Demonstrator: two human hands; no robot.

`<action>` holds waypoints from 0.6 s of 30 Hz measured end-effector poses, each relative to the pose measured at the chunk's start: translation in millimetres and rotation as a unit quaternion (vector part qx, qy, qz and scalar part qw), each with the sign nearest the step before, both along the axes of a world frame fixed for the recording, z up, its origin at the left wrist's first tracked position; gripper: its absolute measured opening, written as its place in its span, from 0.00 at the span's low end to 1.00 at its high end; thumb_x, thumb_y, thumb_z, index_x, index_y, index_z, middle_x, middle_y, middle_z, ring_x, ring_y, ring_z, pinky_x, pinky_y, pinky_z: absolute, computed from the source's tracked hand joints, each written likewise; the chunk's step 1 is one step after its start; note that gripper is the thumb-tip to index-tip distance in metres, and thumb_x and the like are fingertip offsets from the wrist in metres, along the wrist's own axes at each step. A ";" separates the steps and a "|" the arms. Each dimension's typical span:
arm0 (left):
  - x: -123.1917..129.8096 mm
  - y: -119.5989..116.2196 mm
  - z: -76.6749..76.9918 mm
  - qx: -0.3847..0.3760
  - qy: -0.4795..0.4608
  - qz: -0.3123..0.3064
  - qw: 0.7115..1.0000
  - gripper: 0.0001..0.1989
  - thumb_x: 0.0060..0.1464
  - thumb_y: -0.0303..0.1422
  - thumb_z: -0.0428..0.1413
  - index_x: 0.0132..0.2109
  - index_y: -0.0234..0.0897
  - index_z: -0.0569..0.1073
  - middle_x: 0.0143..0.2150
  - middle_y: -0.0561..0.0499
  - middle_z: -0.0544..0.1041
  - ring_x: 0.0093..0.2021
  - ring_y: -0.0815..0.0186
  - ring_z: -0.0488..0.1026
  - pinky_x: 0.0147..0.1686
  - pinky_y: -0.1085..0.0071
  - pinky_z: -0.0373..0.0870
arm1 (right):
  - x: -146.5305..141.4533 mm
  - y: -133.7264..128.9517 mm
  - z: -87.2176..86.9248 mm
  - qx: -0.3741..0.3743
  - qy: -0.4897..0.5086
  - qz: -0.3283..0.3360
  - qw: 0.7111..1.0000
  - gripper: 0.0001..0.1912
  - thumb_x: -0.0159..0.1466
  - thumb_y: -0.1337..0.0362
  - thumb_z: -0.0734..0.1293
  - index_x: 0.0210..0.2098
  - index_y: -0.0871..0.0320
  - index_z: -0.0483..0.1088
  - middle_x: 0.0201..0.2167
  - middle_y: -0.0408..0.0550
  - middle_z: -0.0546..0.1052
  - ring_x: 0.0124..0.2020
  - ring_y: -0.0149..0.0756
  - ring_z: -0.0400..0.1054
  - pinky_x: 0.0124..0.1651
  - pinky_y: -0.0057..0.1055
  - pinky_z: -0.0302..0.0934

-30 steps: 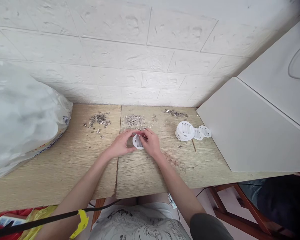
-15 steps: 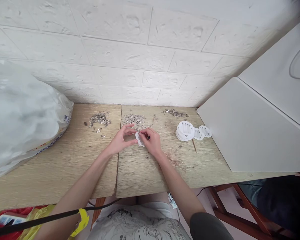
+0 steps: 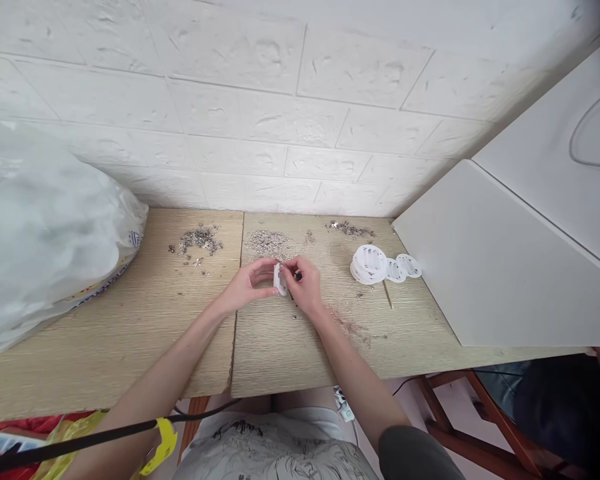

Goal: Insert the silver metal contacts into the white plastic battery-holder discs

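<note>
Between my hands is a small white disc (image 3: 280, 280), tilted up on edge above the wooden table. My left hand (image 3: 250, 285) grips its left side between thumb and fingers. My right hand (image 3: 304, 283) is closed at its right side, pinching a thin dark tool whose tip is at the disc; most of the tool is hidden by the fingers. Just beyond the hands lies a pile of small silvery pieces (image 3: 267, 243). Another pile of metal pieces (image 3: 200, 240) is at the left, and a darker one (image 3: 351, 229) at the back right.
A stack of white discs (image 3: 369, 264) stands at the right, with loose discs (image 3: 403, 266) and a wooden stick (image 3: 389, 294) beside it. A large plastic bag (image 3: 55, 240) fills the left. A white panel (image 3: 520, 267) bounds the right; a person (image 3: 560, 407) sits beyond.
The white disc has turned more upright and shows its face more clearly. My left hand has shifted slightly right and its fingers have closed in on the disc.
</note>
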State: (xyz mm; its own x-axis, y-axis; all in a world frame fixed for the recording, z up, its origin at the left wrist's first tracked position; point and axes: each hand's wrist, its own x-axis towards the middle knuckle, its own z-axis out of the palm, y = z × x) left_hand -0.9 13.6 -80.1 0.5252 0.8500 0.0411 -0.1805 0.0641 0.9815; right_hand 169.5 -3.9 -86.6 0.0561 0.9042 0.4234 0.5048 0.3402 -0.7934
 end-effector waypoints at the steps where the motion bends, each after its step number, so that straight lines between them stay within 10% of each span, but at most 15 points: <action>1: 0.9 -0.2 -0.7 -0.003 0.001 0.004 1.000 0.31 0.40 0.32 0.70 0.53 0.35 0.70 0.55 0.40 0.74 0.53 0.54 0.73 0.58 0.52 0.66 | -0.1 0.4 -0.6 0.000 -0.001 -0.001 1.000 0.07 0.62 0.62 0.64 0.29 0.57 0.68 0.25 0.43 0.70 0.27 0.31 0.63 0.30 0.29 0.57; 18: -1.0 8.0 -2.4 -0.023 0.039 0.006 0.999 0.31 0.44 0.42 0.66 0.55 0.34 0.73 0.55 0.41 0.75 0.56 0.51 0.71 0.59 0.53 0.64 | 4.1 7.6 -3.4 -0.004 -0.033 0.003 0.999 0.11 0.62 0.59 0.64 0.29 0.57 0.74 0.25 0.45 0.73 0.27 0.32 0.64 0.32 0.30 0.58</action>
